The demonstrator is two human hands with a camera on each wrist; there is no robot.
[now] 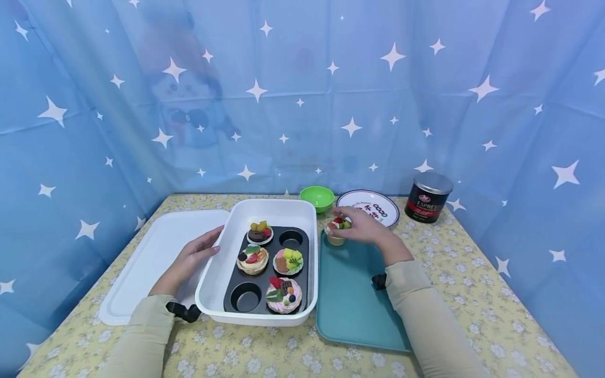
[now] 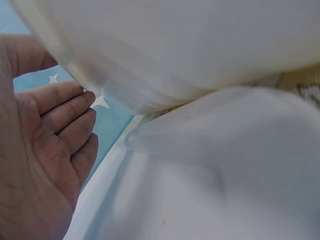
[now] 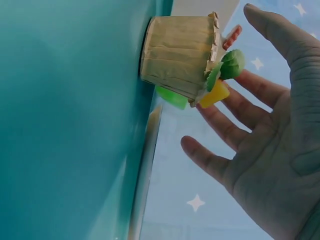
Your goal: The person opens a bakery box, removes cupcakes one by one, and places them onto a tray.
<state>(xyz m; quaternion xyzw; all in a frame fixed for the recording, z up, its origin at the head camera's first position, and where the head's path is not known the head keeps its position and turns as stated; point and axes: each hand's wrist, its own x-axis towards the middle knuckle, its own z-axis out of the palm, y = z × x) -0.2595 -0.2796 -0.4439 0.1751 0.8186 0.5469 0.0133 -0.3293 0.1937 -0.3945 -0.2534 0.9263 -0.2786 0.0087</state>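
Note:
My right hand [image 1: 361, 226] reaches over a fruit-topped cupcake [image 1: 335, 240], which stands upright at the far left corner of a teal tray [image 1: 354, 304]. In the right wrist view its fingers are spread beyond the topping, with the thumb apart from the cupcake's paper cup. My left hand [image 1: 191, 257] is against the left outer side of a white tub [image 1: 231, 231], fingers extended near its rim. Inside the tub lies a dark muffin pan [image 1: 302, 244] holding several fruit tarts, including a pink-cream one [image 1: 287, 299]; two of its wells hold nothing.
A white lid-like tray [image 1: 156, 252] lies at the left, partly behind my left arm. Along the back stand a green bowl [image 1: 317, 197], a white patterned plate [image 1: 359, 198] and an espresso can [image 1: 427, 202]. A blue starred curtain [image 1: 302, 105] hangs behind the table.

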